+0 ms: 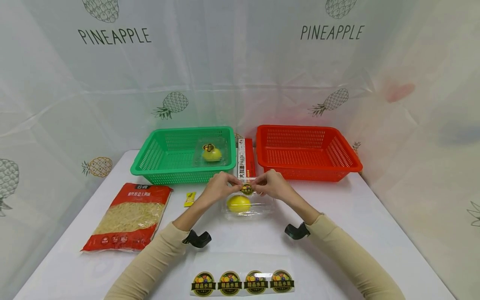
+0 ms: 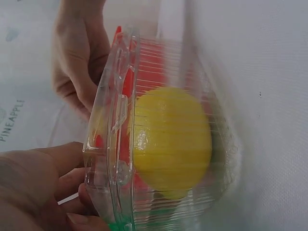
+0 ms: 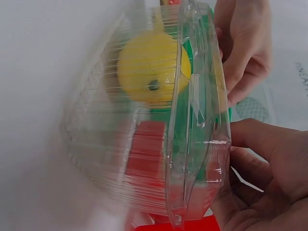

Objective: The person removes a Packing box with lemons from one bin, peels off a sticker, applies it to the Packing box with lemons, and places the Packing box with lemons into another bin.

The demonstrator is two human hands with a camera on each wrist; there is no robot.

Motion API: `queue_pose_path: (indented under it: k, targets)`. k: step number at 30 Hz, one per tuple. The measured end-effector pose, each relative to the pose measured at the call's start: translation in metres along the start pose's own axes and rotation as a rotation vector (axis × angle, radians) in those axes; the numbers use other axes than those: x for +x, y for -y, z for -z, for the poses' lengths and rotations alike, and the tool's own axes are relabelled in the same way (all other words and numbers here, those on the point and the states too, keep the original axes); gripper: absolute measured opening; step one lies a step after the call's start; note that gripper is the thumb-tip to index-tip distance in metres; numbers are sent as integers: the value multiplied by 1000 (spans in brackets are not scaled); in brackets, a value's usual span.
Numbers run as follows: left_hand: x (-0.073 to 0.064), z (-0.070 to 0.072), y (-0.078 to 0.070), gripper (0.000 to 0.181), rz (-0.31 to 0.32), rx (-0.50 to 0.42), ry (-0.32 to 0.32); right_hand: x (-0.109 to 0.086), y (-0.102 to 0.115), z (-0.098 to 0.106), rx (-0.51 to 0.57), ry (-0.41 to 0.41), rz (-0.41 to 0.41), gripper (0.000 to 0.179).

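A clear plastic clamshell box (image 1: 258, 209) stands closed on the table with a yellow lemon (image 1: 238, 204) in its left part. On top of its lid is a round black-and-gold fruit sticker (image 1: 246, 189). My left hand (image 1: 220, 186) pinches the sticker's left edge between thumb and forefinger, and my right hand (image 1: 274, 184) pinches its right edge. Both hands are right at the lid. From the side, in the left wrist view, the lemon (image 2: 172, 139) shows through the ribbed wall. The right wrist view shows fingertips at the lid's top face, with the sticker mostly hidden.
Behind are a green basket (image 1: 180, 177), with another stickered lemon box (image 1: 212, 155) inside, and a red basket (image 1: 309, 173). A pasta box (image 1: 246, 158) lies between them. Left are a pasta bag (image 1: 129, 216) and a small yellow packet (image 1: 190, 199). A sticker sheet (image 1: 241, 260) lies in front.
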State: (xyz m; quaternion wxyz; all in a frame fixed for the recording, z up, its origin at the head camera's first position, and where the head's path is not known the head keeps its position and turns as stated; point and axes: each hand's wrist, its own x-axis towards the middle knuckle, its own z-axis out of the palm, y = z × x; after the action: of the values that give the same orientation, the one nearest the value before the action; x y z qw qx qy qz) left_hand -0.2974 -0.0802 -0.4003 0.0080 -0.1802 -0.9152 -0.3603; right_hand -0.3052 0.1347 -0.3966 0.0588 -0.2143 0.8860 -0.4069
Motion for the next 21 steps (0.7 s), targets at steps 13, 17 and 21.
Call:
queue_pose_path:
  k: [13, 17, 21]
  targets:
    - [-1, -1, 2, 8, -41, 73, -4, 2, 7, -1, -59, 32, 19, 12]
    - [0, 2, 2, 12, -55, 66, 39, 3, 9, 1, -126, 38, 25, 13]
    - [0, 3, 3, 13, -57, 66, 67, 4, 7, 5, -191, 39, 9, 15]
